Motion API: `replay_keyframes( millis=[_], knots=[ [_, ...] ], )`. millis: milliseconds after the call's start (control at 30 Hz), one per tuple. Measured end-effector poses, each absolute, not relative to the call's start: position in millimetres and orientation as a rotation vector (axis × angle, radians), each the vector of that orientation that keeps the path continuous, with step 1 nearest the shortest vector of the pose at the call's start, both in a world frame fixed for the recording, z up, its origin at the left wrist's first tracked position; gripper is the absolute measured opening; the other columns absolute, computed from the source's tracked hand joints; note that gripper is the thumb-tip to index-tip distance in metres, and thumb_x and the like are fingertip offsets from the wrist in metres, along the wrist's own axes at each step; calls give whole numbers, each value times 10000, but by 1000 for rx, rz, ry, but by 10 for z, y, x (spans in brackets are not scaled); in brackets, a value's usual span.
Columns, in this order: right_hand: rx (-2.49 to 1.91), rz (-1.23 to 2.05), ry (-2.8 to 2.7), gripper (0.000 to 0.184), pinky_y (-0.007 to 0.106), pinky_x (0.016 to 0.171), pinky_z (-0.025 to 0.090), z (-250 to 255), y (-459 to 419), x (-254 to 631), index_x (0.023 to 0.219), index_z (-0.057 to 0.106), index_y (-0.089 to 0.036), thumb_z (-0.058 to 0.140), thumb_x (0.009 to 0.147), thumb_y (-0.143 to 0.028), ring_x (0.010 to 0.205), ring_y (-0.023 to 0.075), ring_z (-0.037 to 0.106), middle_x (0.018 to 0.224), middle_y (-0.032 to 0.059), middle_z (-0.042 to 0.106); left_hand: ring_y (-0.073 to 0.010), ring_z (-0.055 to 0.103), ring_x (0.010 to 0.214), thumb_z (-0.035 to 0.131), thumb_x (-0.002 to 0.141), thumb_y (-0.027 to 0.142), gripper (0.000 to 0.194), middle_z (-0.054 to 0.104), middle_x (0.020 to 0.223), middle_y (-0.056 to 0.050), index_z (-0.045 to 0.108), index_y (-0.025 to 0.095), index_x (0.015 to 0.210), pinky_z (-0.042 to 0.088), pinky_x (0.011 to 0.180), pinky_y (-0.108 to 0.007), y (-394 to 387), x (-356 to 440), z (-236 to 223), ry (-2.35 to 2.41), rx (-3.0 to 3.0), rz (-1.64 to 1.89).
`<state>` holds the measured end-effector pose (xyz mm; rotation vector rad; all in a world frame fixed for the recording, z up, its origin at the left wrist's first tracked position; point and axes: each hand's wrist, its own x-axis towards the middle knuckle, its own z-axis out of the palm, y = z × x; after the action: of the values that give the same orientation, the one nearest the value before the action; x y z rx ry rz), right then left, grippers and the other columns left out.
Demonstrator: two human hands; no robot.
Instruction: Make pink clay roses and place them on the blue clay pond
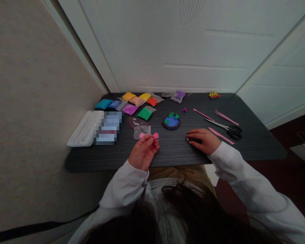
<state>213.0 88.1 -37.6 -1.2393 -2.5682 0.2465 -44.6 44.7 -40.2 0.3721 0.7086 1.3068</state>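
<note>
Wears a plain off-white top (155, 198) with long, roomy sleeves, softly creased along both the left sleeve (123, 186) and the right sleeve (246, 179), and reaching down to the wrists just short of the bare hands (143, 152). Also wears brownish-tan trousers (178, 172), wrinkled at the lap and partly lost in shadow. Has long, dark hair (198, 213) hanging loose over the front of the top, with thin, blurred wisps at its edges.
</note>
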Motion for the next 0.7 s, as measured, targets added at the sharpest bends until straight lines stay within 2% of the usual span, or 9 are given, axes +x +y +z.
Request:
replay_keyframes(
  millis=[533, 700],
  knots=[
    [-1167, 298, -2680, 179, 331, 805, 427, -280, 1007, 2043, 863, 623, -209, 491, 764, -279, 862, 164, 547, 933, 34, 608, -71, 574, 661, 591, 678, 95, 109, 626, 706, 7, 596, 145, 774, 472, 613, -198, 449, -451, -413, 688, 373, 1308],
    [-1187, 278, -2623, 251, 333, 817, 429, -317, 946, 2080, 954, 597, -191, 488, 770, -322, 895, 175, 539, 970, 55, 602, -73, 577, 654, 602, 668, 100, 118, 627, 692, 6, 597, 143, 778, 473, 610, -199, 451, -454, -415, 689, 374, 1305]
  ],
)
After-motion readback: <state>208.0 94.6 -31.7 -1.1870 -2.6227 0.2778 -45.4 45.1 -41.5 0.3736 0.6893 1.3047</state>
